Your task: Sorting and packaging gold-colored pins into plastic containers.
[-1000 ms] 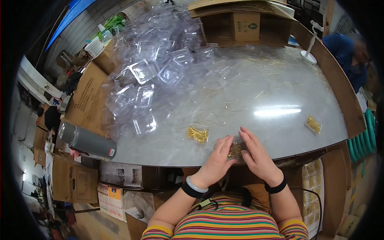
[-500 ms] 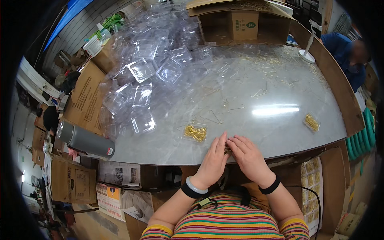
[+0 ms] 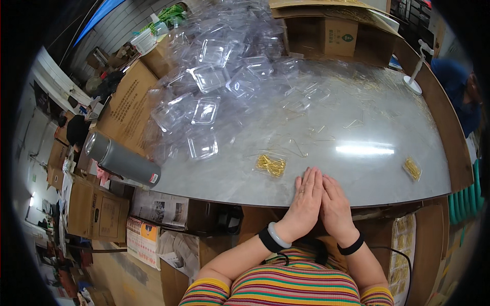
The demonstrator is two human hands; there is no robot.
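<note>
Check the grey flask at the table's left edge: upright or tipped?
Tipped. The grey flask lies on its side along the table edge.

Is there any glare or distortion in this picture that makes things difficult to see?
Head view: a bright glare streak lies on the grey table; fisheye bends the table edge; the clear plastic boxes blur together; both hands, left hand and right hand, look sharp.

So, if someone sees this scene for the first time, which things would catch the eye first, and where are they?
Probably the big heap of clear plastic clamshell boxes, piled over the far left of the grey table. Next, the left hand and right hand pressed side by side, flat at the near edge, with a small packet of gold pins just left of them. A grey metal flask lies on its side at the table's left edge.
</note>
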